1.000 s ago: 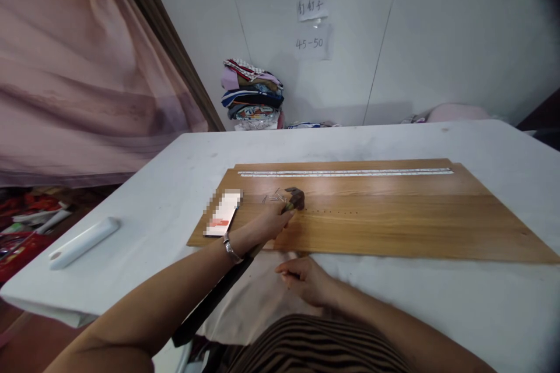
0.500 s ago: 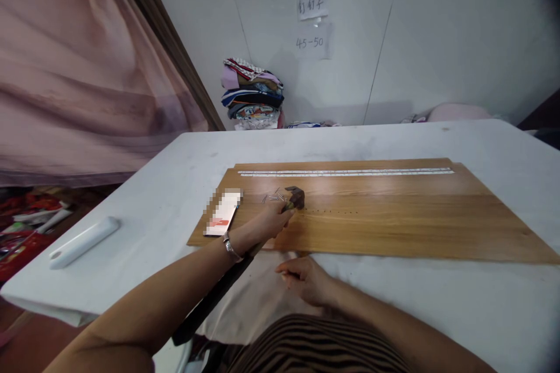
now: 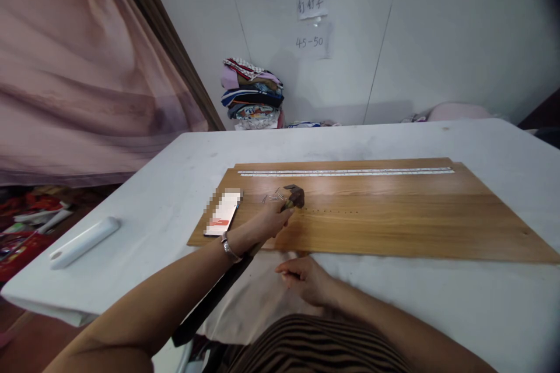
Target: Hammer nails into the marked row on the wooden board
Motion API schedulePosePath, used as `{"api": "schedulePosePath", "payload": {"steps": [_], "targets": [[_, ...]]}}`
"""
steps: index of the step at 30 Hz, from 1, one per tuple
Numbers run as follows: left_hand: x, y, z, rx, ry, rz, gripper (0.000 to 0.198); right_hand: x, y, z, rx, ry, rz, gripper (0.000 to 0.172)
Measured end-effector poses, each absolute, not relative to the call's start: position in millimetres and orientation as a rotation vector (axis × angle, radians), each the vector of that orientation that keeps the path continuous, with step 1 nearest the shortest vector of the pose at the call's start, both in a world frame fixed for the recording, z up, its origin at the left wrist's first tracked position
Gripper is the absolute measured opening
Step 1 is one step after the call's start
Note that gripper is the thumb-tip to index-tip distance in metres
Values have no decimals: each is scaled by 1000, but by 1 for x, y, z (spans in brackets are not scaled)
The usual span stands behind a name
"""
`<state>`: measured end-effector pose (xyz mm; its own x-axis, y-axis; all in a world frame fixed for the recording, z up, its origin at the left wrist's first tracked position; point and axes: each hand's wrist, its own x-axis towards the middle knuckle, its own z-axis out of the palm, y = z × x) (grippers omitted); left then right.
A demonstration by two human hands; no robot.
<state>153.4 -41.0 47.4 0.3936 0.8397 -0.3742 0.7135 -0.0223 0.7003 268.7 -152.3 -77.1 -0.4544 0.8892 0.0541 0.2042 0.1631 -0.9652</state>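
Observation:
My left hand (image 3: 269, 222) is wrapped round the handle of a hammer just below its dark head (image 3: 295, 195), which rests on a long wooden board (image 3: 394, 221). Several loose nails (image 3: 272, 197) lie on the board just left of the head. A row of small dots runs rightward along the board from the hammer (image 3: 332, 211). My right hand (image 3: 306, 280) rests on the white table (image 3: 166, 186) near the board's front edge, fingers loosely curled, nothing visible in them.
A small white and red box (image 3: 223, 214) lies on the board's left end. A metal strip (image 3: 345, 172) runs along the board's far side. A white cylinder (image 3: 83, 242) lies at the table's left. Folded cloths (image 3: 251, 93) are stacked by the wall.

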Motion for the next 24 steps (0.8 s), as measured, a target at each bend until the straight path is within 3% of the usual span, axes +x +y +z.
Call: {"api": "schedulePosePath", "payload": {"steps": [24], "targets": [[153,-41,44,1765,1365,195,23,270,-153,-72,-1031,-1803,1318,30]]}}
